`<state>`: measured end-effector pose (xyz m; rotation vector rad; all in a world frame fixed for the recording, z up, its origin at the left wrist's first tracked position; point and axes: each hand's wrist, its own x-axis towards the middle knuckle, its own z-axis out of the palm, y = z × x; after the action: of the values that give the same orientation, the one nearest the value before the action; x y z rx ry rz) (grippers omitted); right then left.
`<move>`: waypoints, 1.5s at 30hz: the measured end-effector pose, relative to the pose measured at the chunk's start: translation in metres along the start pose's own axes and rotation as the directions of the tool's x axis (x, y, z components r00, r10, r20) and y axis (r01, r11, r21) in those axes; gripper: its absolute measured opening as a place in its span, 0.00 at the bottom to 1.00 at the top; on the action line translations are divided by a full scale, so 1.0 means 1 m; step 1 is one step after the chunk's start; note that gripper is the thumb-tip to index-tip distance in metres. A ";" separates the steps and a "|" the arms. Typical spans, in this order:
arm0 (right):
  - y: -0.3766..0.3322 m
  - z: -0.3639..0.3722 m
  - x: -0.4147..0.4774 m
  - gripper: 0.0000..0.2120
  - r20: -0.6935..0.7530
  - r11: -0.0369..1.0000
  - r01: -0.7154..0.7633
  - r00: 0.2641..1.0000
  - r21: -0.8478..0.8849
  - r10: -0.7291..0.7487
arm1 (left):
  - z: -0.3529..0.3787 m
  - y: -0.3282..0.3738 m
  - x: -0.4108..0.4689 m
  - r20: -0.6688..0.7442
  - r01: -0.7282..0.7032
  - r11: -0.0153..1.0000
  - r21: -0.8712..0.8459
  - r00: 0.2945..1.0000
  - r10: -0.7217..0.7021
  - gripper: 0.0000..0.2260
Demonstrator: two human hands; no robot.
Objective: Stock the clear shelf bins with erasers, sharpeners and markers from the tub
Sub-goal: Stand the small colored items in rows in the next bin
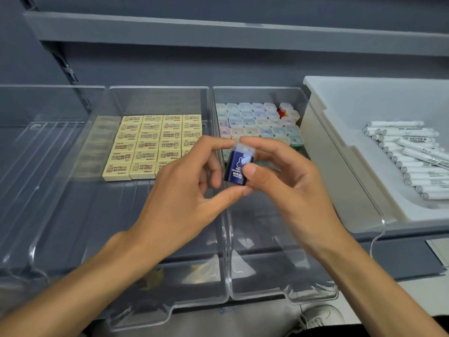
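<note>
Above the seam between the middle bin (116,215) and the right bin (257,239), both hands hold one dark blue sharpener (238,166) upright, with its clear cap on top and a white rabbit printed on its face. The left hand (184,190) pinches it end to end — forefinger at the cap, thumb under the base. The right hand (286,181) grips it from the other side, thumb pressed on the front and forefinger curled to the cap.

Cream erasers (150,144) lie flat in tight rows toward the back of the middle bin. Pastel sharpeners (257,122) with clear caps stand packed at the back of the right bin. A third clear bin (36,166) sits to the left. Just right of the bins stands the white tub (340,122) — white markers (413,161) lie heaped on their sides inside it. All rest on a grey shelf (401,261).
</note>
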<state>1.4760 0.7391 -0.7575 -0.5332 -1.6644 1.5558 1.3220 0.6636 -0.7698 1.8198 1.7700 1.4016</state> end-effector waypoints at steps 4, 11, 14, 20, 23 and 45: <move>0.000 0.003 -0.001 0.16 -0.103 0.999 0.012 0.995 0.041 -0.008 | 0.004 0.004 0.001 -0.045 0.020 1.000 -0.022 0.999 -0.021 0.23; 0.007 0.003 0.001 0.19 0.054 0.862 -0.222 0.973 0.456 0.223 | 0.008 0.008 0.000 -0.036 0.002 0.998 0.058 0.999 0.000 0.20; 0.007 -0.002 0.003 0.12 0.085 0.844 -0.243 0.969 0.478 0.231 | 0.008 0.006 0.000 0.011 0.005 0.999 0.049 1.000 -0.005 0.20; 0.004 -0.008 0.008 0.14 -0.067 0.923 -0.204 0.969 0.328 0.238 | 0.009 0.005 0.000 0.070 0.029 0.991 0.130 0.997 -0.038 0.22; 0.009 -0.017 0.010 0.14 -0.279 0.980 -0.170 0.951 -0.107 0.135 | 0.006 0.007 0.005 0.119 0.177 0.984 -0.009 0.977 -0.174 0.14; 0.043 -0.020 0.035 0.11 -0.257 0.614 -0.185 0.966 -0.767 -0.031 | -0.005 0.007 0.012 0.154 0.263 0.937 -0.229 0.961 -0.232 0.16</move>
<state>1.4611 0.7854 -0.7911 -1.2181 -2.0950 0.6596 1.3201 0.6702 -0.7568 1.4659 1.6140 1.3118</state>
